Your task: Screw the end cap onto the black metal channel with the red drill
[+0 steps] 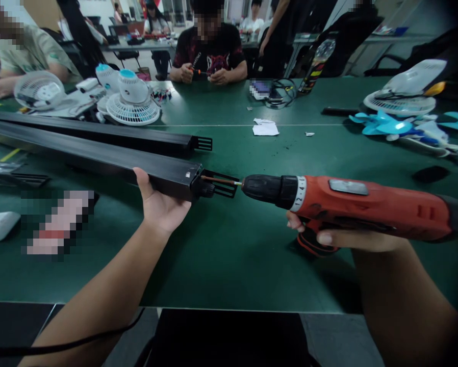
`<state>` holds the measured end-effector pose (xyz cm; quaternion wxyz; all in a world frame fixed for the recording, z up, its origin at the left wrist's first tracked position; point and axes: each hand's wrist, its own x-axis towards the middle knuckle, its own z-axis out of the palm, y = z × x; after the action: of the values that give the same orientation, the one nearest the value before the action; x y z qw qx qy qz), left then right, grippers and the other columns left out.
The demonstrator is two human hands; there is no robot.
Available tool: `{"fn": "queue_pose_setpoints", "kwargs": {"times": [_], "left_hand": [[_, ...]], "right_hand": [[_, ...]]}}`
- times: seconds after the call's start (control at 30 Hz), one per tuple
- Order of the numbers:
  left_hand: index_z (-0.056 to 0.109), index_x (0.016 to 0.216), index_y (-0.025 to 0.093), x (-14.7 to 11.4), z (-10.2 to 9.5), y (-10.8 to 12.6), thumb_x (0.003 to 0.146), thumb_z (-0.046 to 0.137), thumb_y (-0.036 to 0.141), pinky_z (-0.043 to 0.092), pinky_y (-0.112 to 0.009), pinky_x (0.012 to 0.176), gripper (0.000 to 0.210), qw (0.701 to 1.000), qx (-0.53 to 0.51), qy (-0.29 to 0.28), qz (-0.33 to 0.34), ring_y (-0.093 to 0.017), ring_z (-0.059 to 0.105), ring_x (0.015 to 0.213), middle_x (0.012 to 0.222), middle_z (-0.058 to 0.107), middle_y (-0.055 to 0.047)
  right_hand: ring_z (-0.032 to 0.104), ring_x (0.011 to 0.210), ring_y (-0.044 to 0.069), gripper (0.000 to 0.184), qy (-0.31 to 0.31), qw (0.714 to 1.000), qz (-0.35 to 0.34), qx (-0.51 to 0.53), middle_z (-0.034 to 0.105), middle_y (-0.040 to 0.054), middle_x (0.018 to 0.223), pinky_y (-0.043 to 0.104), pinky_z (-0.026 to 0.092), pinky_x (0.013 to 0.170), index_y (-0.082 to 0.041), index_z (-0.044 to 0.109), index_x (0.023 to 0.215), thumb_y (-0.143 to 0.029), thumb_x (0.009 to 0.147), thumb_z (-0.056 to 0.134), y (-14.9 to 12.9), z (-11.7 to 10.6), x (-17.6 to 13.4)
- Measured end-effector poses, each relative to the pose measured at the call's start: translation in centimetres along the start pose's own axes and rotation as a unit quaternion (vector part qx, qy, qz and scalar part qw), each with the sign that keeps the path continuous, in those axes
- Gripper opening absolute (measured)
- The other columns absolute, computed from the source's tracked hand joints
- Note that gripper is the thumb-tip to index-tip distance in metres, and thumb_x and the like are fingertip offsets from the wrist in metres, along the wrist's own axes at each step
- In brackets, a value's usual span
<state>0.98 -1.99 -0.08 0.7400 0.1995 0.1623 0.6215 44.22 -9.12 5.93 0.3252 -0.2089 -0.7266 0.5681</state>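
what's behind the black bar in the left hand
A second black bar lies behind it, with fan parts beyond. The held bar covers part of the second's near side; anything there is hidden.

I am in a shared workshop. My drill, the fan blades and people around this desk show it.

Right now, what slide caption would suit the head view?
Left hand holds a long black bar; right hand points a red power drill at the bar's end.
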Motion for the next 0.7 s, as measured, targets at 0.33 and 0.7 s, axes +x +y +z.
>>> {"fn": "queue_pose_setpoints", "kwargs": {"times": [0.33, 0.7], "left_hand": [[0.066, 0.191, 0.036, 0.17, -0.49, 0.09, 0.109, 0.088, 0.093, 0.071, -0.049, 0.134, 0.102, 1.0, 0.014, 0.002, 0.002, -0.043, 0.074, 0.176, 0.162, 0.093, -0.009], [0.067, 0.188, 0.032, 0.08, -0.02, 0.1, 0.112, 0.084, 0.094, 0.073, -0.048, 0.13, 0.1, 1.0, -0.002, 0.007, -0.005, -0.043, 0.076, 0.174, 0.163, 0.092, -0.011]], "right_hand": [[0.073, 0.059, 0.014, 0.027, 0.013, 1.0, 0.016, -0.009, 0.086, 0.0089, 0.114, 0.025, 0.069, 0.05, -0.03, 0.091, 0.151, -0.03, 0.123, 0.09, 0.13, -0.03, -0.48], [0.084, 0.072, 0.018, 0.036, 0.006, 1.0, 0.017, -0.013, 0.089, 0.0099, 0.115, 0.023, 0.075, 0.059, -0.029, 0.094, 0.155, -0.028, 0.119, 0.095, -0.34, -0.19, -0.48]]}}
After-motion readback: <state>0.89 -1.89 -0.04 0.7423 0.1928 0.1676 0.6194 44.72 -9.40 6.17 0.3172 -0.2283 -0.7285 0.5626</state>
